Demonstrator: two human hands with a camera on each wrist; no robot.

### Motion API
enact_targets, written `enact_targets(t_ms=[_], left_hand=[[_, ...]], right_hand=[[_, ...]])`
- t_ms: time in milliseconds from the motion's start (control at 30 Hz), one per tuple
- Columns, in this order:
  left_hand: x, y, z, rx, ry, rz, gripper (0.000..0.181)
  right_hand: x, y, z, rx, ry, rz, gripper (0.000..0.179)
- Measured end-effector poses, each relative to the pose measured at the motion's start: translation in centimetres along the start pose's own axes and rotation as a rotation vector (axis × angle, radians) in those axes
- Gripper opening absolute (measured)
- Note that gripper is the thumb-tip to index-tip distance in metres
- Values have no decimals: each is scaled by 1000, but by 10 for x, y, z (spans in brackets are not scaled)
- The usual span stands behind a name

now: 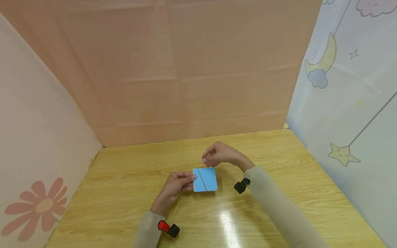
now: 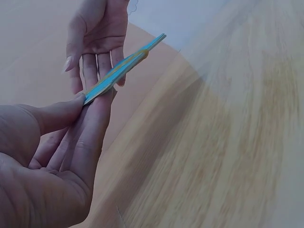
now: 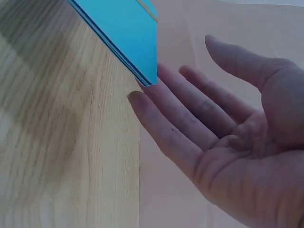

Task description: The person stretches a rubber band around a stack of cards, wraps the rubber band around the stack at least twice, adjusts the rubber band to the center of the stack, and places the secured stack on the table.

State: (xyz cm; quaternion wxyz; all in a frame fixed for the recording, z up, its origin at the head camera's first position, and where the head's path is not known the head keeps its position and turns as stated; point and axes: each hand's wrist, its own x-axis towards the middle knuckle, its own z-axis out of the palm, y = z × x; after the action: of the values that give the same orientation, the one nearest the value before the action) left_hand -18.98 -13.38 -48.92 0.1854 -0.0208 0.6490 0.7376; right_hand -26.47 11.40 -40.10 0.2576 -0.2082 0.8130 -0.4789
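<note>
My left hand (image 1: 177, 184) pinches a thin stack of square blue cards (image 1: 211, 177) at its left edge, thumb on top and fingers beneath. A yellowish rubber band (image 1: 202, 179) runs slantwise across the top card. The left wrist view shows the stack of cards (image 2: 102, 85) edge-on, tilted, with several layers. My right hand (image 1: 221, 154) is just beyond the stack's far edge. In the right wrist view the right hand (image 3: 213, 133) has its palm bare and fingers extended, fingertips close to a corner of the stack (image 3: 123, 38).
A wooden table (image 1: 130, 165) lies beneath both hands. Behind it hangs a plain peach cloth (image 1: 186, 86). Printed cloth panels stand on both sides, with a flower (image 1: 44, 206) at left and a star (image 1: 342, 155) at right. A small black device sits at each wrist.
</note>
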Motion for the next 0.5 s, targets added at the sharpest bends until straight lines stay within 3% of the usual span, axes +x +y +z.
enact_targets(t_ms=[267,500], left_hand=[[-3,3,2,46,-31,5,23],[-4,4,3,43,-36,-1,20]], right_hand=[[14,-10,1,-21,-81,12,26],[24,-6,8,-52,-140,9,25]])
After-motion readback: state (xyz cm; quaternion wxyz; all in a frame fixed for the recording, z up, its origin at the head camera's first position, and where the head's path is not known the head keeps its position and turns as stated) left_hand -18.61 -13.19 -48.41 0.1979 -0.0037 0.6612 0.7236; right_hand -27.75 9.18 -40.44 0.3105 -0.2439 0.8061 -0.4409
